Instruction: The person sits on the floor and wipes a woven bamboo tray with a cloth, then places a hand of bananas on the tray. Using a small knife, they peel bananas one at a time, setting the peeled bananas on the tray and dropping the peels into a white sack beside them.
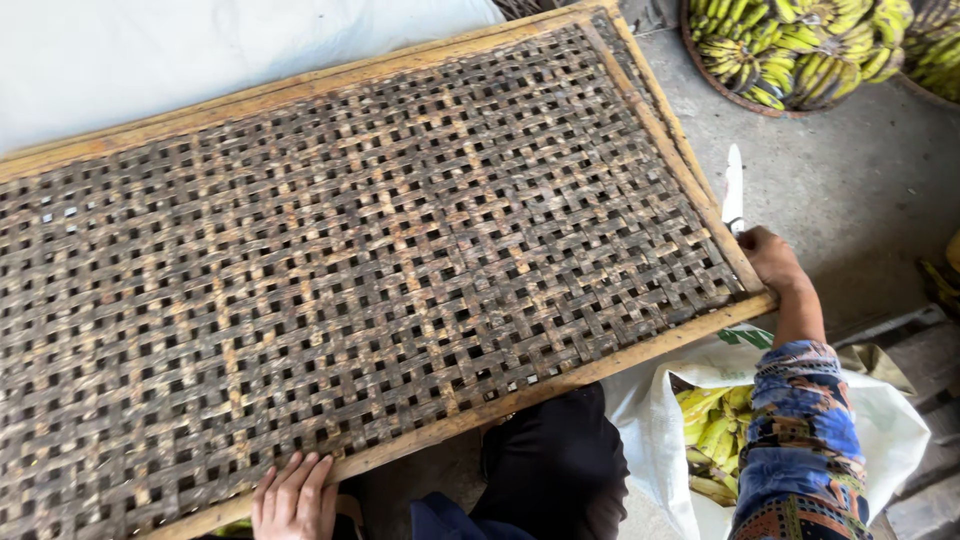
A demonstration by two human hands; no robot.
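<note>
Though weathered, tightly woven tray (380, 250)

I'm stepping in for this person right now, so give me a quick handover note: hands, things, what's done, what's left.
Left hand: fingers resting flat on the near wooden edge of the woven tray, holding nothing.
Right hand: at the tray's right corner, closed on a knife with its pale blade pointing away.
Things: the tray lies across the lap; a white sack of peeled bananas sits under its right end; a basket of unpeeled bananas stands farther off.
Done: nothing lies on the tray.
Left: the weave is bare throughout.
</note>
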